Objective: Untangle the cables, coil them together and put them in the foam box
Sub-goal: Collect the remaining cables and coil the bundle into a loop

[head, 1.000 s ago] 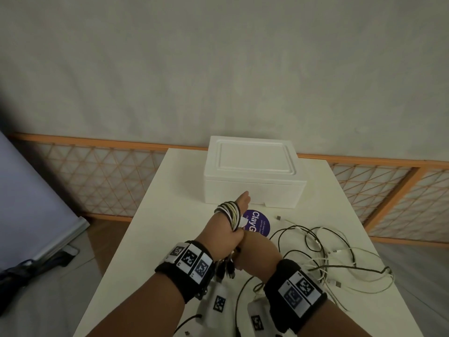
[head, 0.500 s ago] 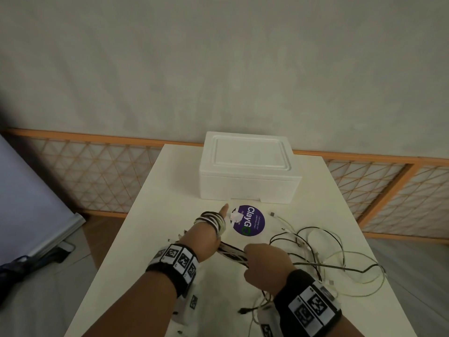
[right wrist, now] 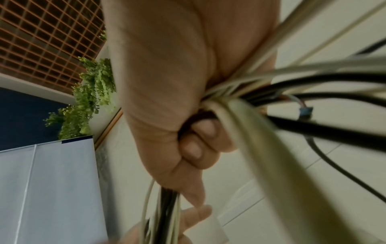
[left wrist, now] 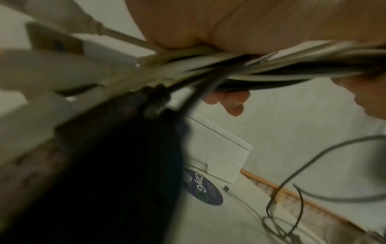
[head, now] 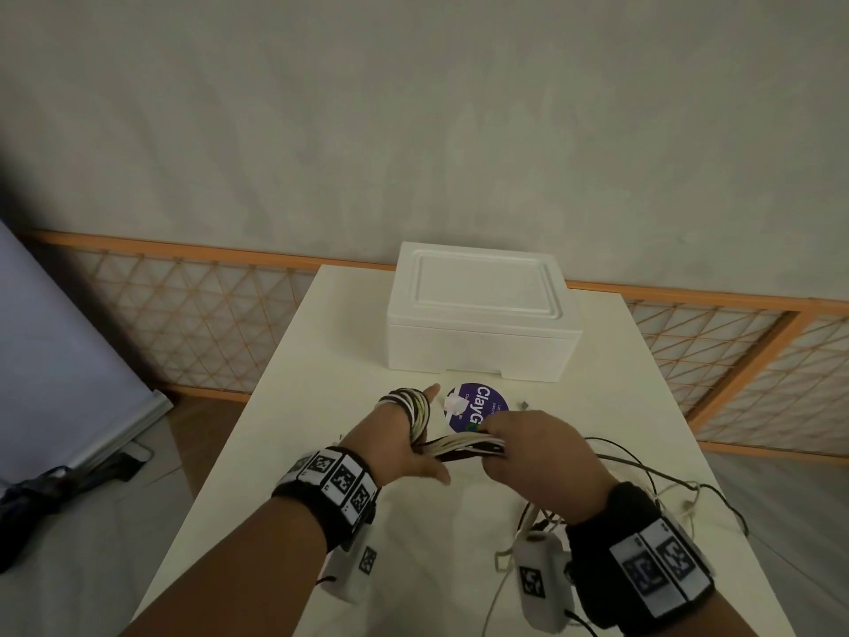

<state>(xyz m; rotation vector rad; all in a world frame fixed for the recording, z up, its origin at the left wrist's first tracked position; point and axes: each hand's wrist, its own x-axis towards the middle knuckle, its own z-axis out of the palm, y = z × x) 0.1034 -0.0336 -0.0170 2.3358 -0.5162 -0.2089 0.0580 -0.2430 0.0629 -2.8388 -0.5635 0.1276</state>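
A closed white foam box [head: 478, 324] stands at the far end of the white table [head: 321, 370]. My left hand [head: 395, 448] is held out with straight fingers, and a coil of white and black cables [head: 416, 406] is wound round them. From the coil a taut bundle of cables [head: 459, 445] runs right into my right hand [head: 537, 448], which grips it in a fist. The right wrist view shows that fist [right wrist: 167, 99] closed round the cables [right wrist: 313, 79]. Loose cable loops [head: 643, 471] trail over the table at the right.
A round purple sticker [head: 478, 406] lies on the table just in front of the box. An orange lattice fence [head: 193, 314] runs behind the table. A pale board [head: 55, 360] leans at the left. The box [left wrist: 219, 151] and sticker [left wrist: 202, 188] also show in the left wrist view.
My right hand came out from under the left and swung up to its right, pulling the bundle taut. The left hand drew back from the box, and more cable is wound on its fingers.
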